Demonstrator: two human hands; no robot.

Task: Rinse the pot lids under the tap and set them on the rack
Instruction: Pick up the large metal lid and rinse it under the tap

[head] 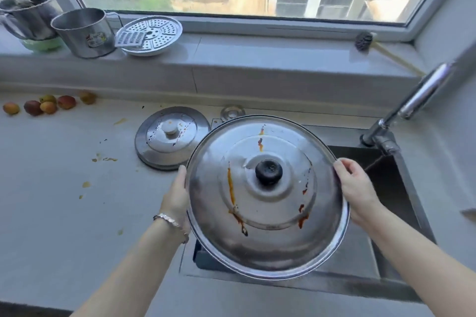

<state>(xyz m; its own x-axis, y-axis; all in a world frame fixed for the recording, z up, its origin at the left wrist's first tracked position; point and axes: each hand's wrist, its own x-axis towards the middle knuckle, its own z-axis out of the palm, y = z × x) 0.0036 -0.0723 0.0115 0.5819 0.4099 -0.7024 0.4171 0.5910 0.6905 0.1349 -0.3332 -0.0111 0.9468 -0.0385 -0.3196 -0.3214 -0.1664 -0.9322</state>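
Note:
A large steel pot lid (pixel 268 237) with a black knob and streaks of orange and brown sauce is held over the sink (pixel 401 203). My left hand (pixel 176 198) grips its left rim and my right hand (pixel 356 188) grips its right rim. A smaller steel lid (pixel 171 136), also stained, lies flat on the counter just behind and to the left. The chrome tap (pixel 409 108) rises at the right of the sink; no water is seen running. No rack shows in view.
Several small fruits (pixel 49 104) lie at the counter's back left, with food smears nearby. On the windowsill stand two steel mugs (pixel 83 32), a green bowl (pixel 42 44) and a perforated steamer plate (pixel 150 35). A dark scrubber (pixel 363 41) sits at the sill's right.

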